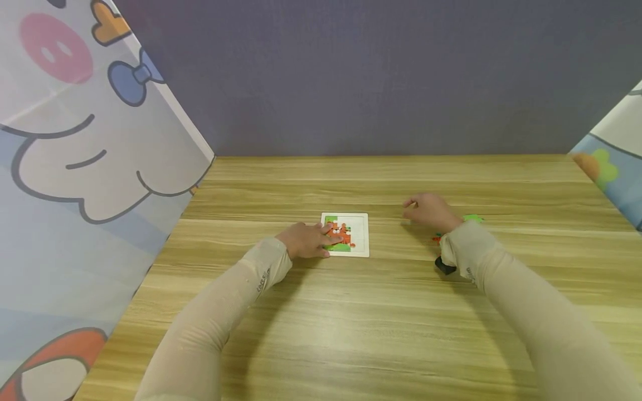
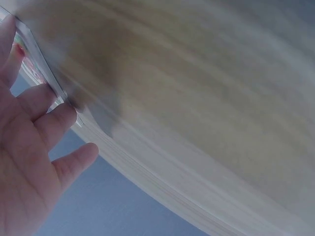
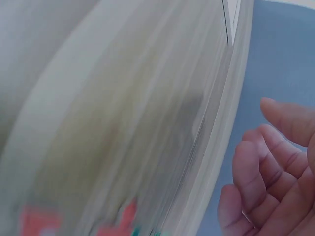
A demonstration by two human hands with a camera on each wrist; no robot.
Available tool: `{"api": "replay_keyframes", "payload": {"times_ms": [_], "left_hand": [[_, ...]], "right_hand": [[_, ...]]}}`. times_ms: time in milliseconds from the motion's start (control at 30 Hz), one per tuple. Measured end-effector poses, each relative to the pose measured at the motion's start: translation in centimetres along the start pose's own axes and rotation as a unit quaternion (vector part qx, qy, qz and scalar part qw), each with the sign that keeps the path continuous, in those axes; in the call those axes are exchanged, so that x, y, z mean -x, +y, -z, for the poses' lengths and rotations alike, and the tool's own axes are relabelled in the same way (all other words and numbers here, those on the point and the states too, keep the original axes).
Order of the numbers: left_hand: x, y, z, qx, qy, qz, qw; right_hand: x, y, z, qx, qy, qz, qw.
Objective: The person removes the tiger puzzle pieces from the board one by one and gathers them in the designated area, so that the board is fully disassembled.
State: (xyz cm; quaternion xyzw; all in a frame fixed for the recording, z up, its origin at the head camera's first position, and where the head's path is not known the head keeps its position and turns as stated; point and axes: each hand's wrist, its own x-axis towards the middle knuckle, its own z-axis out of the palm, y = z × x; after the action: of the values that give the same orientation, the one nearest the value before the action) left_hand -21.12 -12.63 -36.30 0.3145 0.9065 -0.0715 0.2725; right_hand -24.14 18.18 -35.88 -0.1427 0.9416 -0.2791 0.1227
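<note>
A small white-framed puzzle board (image 1: 361,236) lies on the table, its left part filled with orange and green picture pieces (image 1: 345,247). Over its left side my left hand (image 1: 307,240) is spread, fingertips resting on the pieces. The left wrist view has that hand (image 2: 29,132) with fingers extended at the board's edge (image 2: 45,64). My right hand (image 1: 430,210) hovers right of the board, fingers loosely bent. In the right wrist view the thumb of this hand (image 3: 278,182) stands apart from the fingers, with nothing visible between them.
Near the right wrist lie a green puzzle piece (image 1: 473,218) and a red piece (image 1: 436,239), both partly hidden by the arm. Red pieces (image 3: 42,221) also show low in the right wrist view. A grey wall (image 1: 381,78) rises behind the wooden table (image 1: 341,328).
</note>
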Motion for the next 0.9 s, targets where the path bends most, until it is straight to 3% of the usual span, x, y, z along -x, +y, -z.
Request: {"api": "replay_keyframes", "payload": {"times_ms": [633,900], "left_hand": [[-0.2,0.5,0.1,-0.047,-0.001,0.008,0.9989],[0.0,0.6,0.0,-0.056,0.003,0.005,0.9984]], "right_hand": [[-2.6,-5.8,-4.1,0.011,-0.048,0.074,0.996],[-3.5,-7.2,-5.5,0.047,-0.093,0.062,0.9927]]}}
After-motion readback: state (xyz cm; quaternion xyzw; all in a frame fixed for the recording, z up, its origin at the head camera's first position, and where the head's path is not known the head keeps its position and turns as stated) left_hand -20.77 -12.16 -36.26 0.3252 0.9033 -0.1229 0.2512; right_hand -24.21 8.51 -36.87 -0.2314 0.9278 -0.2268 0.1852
